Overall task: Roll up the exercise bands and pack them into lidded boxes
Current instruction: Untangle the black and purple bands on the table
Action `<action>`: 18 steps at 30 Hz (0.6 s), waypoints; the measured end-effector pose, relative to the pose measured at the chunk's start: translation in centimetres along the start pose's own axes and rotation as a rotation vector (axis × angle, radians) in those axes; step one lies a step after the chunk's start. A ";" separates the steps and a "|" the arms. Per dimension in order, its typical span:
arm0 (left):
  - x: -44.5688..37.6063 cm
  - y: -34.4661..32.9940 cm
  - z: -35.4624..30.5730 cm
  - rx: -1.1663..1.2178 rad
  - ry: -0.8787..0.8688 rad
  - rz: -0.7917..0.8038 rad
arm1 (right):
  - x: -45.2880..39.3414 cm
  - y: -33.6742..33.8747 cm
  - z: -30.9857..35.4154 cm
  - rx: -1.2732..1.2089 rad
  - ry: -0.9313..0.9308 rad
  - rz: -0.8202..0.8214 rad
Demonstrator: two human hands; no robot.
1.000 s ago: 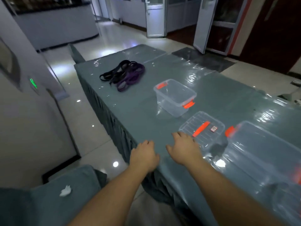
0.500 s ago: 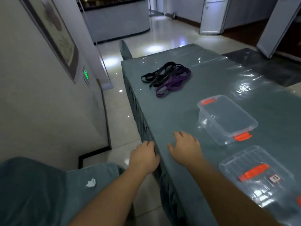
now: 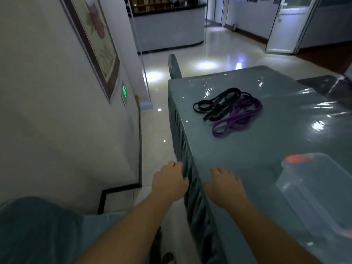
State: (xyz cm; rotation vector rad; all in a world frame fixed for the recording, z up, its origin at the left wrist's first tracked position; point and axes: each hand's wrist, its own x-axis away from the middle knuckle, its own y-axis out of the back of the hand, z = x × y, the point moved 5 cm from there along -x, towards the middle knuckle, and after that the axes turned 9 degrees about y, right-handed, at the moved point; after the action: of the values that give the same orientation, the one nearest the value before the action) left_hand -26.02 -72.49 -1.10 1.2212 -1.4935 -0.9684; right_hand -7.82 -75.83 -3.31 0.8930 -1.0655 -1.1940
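A dim hall with a glossy floor, and a long bench (image 3: pixel 247 153) under shiny grey-green cover. The exercise bands (image 3: pixel 230 109), black and purple, lie tangled far up it, well apart from both hands. A clear box (image 3: pixel 320 191) sits near (no lid on it). The right hand (image 3: pixel 224 185) rests flat, grip empty; the left hand (image 3: pixel 169 183) hangs at the bench edge, loosely curled, holding nothing. Best to separate one band before rolling.

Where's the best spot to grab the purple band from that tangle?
Probably pinch the purple band at its near loop end, coming from the near side. That loop sticks out free on the table, while its far part lies tangled with the black band.
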 end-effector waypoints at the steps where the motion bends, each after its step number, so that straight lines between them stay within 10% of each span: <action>1: -1.7 0.5 0.6 0.006 -0.012 -0.007 | -1.8 0.6 0.8 0.010 -0.002 -0.013; 18: -23.2 5.9 9.3 0.071 -0.043 0.060 | -25.8 8.2 12.0 0.053 0.006 -0.125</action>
State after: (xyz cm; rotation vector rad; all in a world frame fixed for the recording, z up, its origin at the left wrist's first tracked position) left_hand -35.13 -48.51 -1.94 1.2052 -1.6015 -0.9138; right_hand -18.20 -48.93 3.56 1.0160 -1.0530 -1.2705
